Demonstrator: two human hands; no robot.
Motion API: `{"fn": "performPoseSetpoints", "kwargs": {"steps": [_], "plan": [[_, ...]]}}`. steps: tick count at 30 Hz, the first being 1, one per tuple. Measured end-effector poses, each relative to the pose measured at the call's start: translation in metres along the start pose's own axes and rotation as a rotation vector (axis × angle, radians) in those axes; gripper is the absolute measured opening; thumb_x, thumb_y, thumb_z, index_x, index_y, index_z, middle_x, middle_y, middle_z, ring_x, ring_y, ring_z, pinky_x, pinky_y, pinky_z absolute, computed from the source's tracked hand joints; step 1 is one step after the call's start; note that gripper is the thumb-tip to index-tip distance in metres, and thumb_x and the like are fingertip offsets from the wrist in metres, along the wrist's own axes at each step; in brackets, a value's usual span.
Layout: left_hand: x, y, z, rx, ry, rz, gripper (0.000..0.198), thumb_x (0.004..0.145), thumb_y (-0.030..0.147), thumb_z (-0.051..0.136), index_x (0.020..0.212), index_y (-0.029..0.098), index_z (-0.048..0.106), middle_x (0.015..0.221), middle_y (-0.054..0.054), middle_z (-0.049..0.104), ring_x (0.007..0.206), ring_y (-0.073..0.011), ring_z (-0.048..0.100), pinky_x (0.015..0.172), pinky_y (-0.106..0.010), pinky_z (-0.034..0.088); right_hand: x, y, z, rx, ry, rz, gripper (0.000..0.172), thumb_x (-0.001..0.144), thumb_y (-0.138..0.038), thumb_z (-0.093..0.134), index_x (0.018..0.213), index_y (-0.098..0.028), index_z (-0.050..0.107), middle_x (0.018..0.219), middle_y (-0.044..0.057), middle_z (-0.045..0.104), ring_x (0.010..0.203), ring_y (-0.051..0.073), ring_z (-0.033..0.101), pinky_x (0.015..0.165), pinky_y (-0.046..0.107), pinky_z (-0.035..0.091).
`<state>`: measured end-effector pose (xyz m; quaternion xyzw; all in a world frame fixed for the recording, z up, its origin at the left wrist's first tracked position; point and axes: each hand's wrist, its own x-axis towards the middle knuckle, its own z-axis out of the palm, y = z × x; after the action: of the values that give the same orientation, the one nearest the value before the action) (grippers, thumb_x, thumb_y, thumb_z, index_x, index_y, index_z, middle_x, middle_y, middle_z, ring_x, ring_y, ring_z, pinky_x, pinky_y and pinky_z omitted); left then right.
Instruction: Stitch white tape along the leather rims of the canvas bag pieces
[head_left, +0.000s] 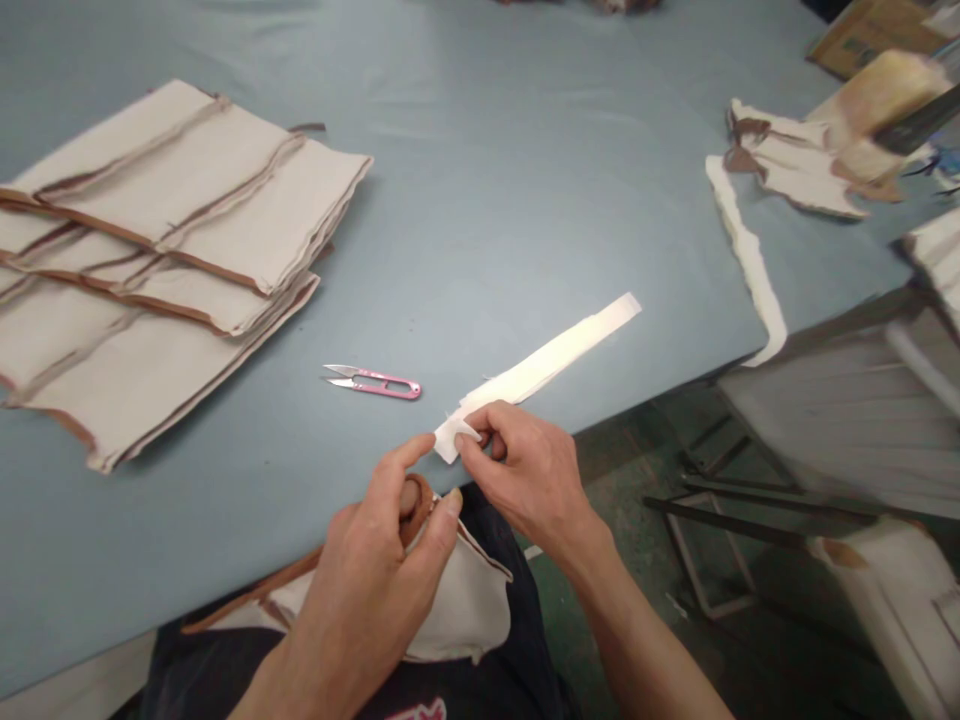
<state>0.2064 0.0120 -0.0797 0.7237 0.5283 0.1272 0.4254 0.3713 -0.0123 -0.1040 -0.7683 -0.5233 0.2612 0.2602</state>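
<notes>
My right hand (521, 460) pinches the near end of a white strip (551, 362) between thumb and index finger; that end is lifted and folded a little. The strip, which looks layered, lies slantwise on the table by its front edge. My left hand (382, 550) is curled round the brown-trimmed edge of a cream fabric piece (469, 595) over my lap. Its index finger reaches to the tip of the strip, and its thumb lies along the fabric's edge. Pink-handled thread snips (375, 383) lie on the table left of the strip, blades pointing left.
Stacked cream fabric panels with brown binding (225, 215) cover the table's left side. On the right, a long cream strip (750, 260) hangs over the edge of the blue-grey table (487, 200), near more fabric pieces (802, 165). A metal frame (712, 560) stands below right.
</notes>
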Motion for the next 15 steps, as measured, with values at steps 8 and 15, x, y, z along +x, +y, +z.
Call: {"fn": "performPoseSetpoints", "kwargs": {"steps": [8, 15], "plan": [[0.013, 0.001, 0.0, 0.243, -0.251, 0.066, 0.047, 0.1, 0.032, 0.046, 0.143, 0.018, 0.057, 0.091, -0.006, 0.081, 0.088, -0.0317, 0.079, 0.073, -0.04, 0.055, 0.001, 0.004, -0.003, 0.028, -0.016, 0.007, 0.022, 0.097, -0.032, 0.063, 0.079, -0.021, 0.068, 0.065, -0.004, 0.062, 0.06, 0.013, 0.052, 0.062, 0.027, 0.031], [0.014, 0.005, 0.001, 0.421, -0.308, 0.014, 0.047, 0.104, 0.028, 0.049, 0.151, 0.018, 0.051, 0.108, -0.009, 0.083, 0.102, -0.0366, 0.078, 0.085, -0.047, 0.059, 0.002, 0.011, -0.005, 0.104, -0.014, -0.035, 0.035, 0.102, -0.037, 0.048, 0.074, -0.021, 0.06, 0.066, -0.002, 0.06, 0.063, 0.014, 0.052, 0.064, 0.029, 0.03]]}}
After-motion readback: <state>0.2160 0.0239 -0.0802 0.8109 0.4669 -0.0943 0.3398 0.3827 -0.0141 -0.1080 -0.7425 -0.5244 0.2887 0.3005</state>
